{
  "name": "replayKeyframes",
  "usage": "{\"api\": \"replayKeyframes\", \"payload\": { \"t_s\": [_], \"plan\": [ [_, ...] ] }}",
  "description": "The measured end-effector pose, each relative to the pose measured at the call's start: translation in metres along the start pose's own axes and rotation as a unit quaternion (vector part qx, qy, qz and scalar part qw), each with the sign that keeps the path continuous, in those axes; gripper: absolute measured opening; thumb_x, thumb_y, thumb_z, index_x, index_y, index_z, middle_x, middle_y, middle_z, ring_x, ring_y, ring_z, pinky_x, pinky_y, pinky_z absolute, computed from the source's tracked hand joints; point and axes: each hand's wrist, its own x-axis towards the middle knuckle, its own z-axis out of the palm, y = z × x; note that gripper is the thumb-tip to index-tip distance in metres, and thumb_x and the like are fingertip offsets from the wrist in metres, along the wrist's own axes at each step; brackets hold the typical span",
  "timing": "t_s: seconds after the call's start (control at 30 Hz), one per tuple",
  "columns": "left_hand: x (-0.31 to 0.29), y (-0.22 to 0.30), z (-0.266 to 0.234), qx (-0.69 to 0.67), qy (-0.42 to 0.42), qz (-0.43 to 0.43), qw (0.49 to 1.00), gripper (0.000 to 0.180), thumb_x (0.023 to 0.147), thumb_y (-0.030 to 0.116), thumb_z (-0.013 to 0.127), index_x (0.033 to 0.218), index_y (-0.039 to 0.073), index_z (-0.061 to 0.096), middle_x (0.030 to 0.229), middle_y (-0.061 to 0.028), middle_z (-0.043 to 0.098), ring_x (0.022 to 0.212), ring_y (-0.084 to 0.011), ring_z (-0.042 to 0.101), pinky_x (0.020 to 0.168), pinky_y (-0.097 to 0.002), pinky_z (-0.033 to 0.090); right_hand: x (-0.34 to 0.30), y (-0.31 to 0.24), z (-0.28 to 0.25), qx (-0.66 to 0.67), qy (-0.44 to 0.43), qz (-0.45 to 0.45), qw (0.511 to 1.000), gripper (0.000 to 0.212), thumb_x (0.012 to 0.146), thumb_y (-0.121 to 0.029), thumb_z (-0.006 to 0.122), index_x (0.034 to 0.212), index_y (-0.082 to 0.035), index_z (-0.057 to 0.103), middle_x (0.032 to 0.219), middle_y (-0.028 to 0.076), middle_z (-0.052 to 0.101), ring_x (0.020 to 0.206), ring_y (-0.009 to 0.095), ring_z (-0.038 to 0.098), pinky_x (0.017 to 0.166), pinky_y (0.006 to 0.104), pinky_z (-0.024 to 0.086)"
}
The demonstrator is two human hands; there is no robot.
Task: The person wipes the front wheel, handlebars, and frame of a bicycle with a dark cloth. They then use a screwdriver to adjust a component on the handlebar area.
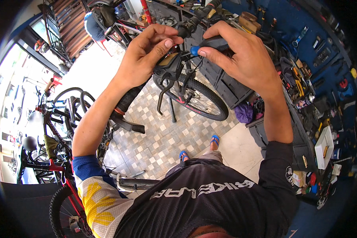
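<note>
My right hand [246, 55] is closed around a black handle with a blue end [194, 50]. Its thumb and forefinger press near the blue part, which points left; the kind of tool is not clear. Just left of it, my left hand [146, 49] has curled fingers, the thumb close to the fingertips, and anything between them is hidden. Both hands are over the front of a bicycle, around its handlebar [191, 24]. Below them are a black brake lever [162, 97] and the knobbly front tyre [208, 116]. A dark grip [131, 95] shows under my left forearm.
Dark drawer cabinets [232, 89] and a bench crowded with tools run along the right. More tools hang on a blue wall [281, 20]. Several bicycles, one with a red frame [59, 168], stand at the left. A purple bag [244, 113] lies by the cabinets.
</note>
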Motion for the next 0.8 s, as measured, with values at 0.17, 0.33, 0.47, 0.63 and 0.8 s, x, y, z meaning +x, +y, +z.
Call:
{"api": "replayKeyframes", "payload": {
  "t_s": [0.17, 0.33, 0.47, 0.63, 0.8],
  "plan": [
    [0.0, -0.001, 0.0, -0.006, 0.0, 0.001, 1.0, 0.033, 0.109, 0.017, 0.053, 0.136, -0.002, 0.052, 0.127, -0.016, 0.069, 0.123, -0.0196, 0.063, 0.108, -0.0338, 0.047, 0.0, -0.002, 0.0, -0.007, -0.007, 0.006, 1.0, 0.034, 0.09, -0.03, 0.077, 0.106, -0.005, 0.06, 0.092, 0.016, 0.071, 0.085, 0.041, 0.068, 0.071, 0.0477, 0.052],
    [0.001, -0.008, -0.003, -0.005, -0.016, 0.021, 1.0, 0.03, 0.108, 0.01, 0.053, 0.135, -0.002, 0.052, 0.125, -0.0142, 0.068, 0.123, -0.0196, 0.063, 0.109, -0.0335, 0.047, 0.004, -0.012, 0.001, -0.032, -0.026, 0.068, 0.997, 0.038, 0.09, -0.04, 0.076, 0.101, -0.006, 0.064, 0.072, 0.016, 0.068, 0.07, 0.04, 0.069, 0.064, 0.049, 0.052],
    [0.0, 0.001, 0.004, 0.007, -0.009, 0.002, 1.0, 0.025, 0.106, 0.006, 0.055, 0.131, 0.0, 0.056, 0.122, -0.0057, 0.065, 0.116, -0.013, 0.061, 0.102, -0.0295, 0.048, 0.021, -0.027, -0.002, -0.146, -0.035, 0.102, 0.983, 0.045, 0.09, -0.05, 0.073, 0.087, -0.005, 0.069, 0.061, 0.017, 0.065, 0.063, 0.04, 0.069, 0.061, 0.0496, 0.054],
    [0.0, 0.002, 0.008, 0.085, -0.022, 0.01, 0.996, 0.022, 0.104, 0.002, 0.054, 0.125, -0.001, 0.058, 0.117, -0.0073, 0.066, 0.113, -0.0135, 0.061, 0.101, -0.0308, 0.048, 0.038, -0.036, -0.004, -0.204, -0.067, 0.083, 0.973, 0.052, 0.09, -0.053, 0.072, 0.079, -0.002, 0.071, 0.064, 0.021, 0.066, 0.065, 0.041, 0.07, 0.062, 0.0497, 0.056],
    [0.002, 0.011, 0.011, 0.154, -0.051, 0.009, 0.987, 0.028, 0.101, -0.001, 0.052, 0.128, -0.003, 0.057, 0.118, -0.0103, 0.066, 0.116, -0.0166, 0.061, 0.103, -0.0323, 0.048, 0.048, -0.032, -0.003, -0.22, -0.079, 0.098, 0.967, 0.053, 0.089, -0.053, 0.073, 0.078, -0.001, 0.07, 0.064, 0.021, 0.066, 0.066, 0.041, 0.07, 0.063, 0.0497, 0.056]
  ]
}}
